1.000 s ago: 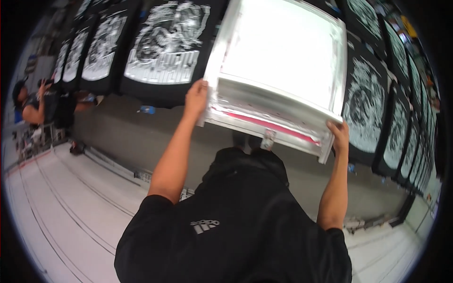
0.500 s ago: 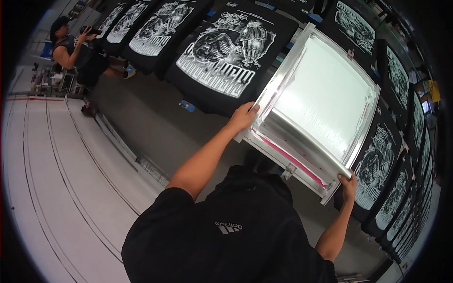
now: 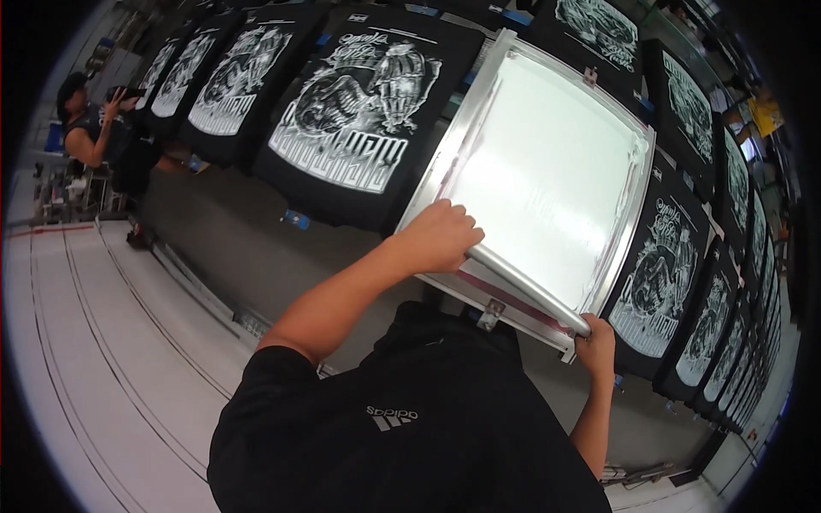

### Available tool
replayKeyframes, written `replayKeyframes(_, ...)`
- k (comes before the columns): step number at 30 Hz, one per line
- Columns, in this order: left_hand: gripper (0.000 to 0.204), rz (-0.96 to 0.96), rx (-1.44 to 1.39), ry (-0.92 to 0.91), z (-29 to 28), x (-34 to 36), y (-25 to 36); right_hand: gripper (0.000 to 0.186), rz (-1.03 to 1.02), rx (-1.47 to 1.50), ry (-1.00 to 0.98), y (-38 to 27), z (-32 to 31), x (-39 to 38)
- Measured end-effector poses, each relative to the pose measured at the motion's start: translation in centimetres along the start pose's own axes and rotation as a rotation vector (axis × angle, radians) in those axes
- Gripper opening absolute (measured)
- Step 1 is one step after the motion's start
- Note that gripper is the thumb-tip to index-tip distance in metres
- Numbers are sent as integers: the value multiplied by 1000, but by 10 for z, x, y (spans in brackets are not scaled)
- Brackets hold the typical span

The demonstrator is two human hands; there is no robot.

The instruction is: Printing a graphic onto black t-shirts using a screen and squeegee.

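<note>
A metal-framed printing screen lies in front of me, its pale mesh coated with white ink. Across its near end runs a silvery metal squeegee. My left hand is wrapped round the squeegee's left end, close to the frame's left rail. At the other end, my right hand grips the bar near the frame's lower right corner. The squeegee's lower edge is hidden. A small metal clamp sits on the frame's near rail, and another clamp on the far one.
Black shirts with white prints lie in rows, one shirt left of the screen and another shirt right of it. At far left a person holds up a dark device. A pale floor with dark lines spreads at lower left.
My left hand has moved from the frame's left side onto the squeegee's end, closing round it. The squeegee looks tilted more upright. The whole view has shifted, with the screen now further left.
</note>
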State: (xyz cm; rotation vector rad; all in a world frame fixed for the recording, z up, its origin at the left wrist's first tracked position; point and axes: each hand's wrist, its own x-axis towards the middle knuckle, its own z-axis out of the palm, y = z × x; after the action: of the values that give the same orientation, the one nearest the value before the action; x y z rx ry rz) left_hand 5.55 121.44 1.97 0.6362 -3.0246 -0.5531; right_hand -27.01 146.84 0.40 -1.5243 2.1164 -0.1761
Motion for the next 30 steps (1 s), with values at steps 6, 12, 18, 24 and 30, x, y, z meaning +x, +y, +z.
replayKeyframes(6,22,-110,-32,18,-22,67,-30,26,-112,-66,138,25,-56,56)
replayKeyframes(12,33,-145,-81,206,-20,172,-105,25,-215,-201,238,60,-102,199)
replayKeyframes(18,43,-28,71,496,-2,304,-199,21,-224,-340,470,102,-105,352)
replayKeyframes(24,41,-163,158,310,56,262,-184,25,-147,-444,391,97,-39,344)
replayKeyframes(30,34,-137,20,324,43,139,-101,29,-223,-190,236,68,-55,195)
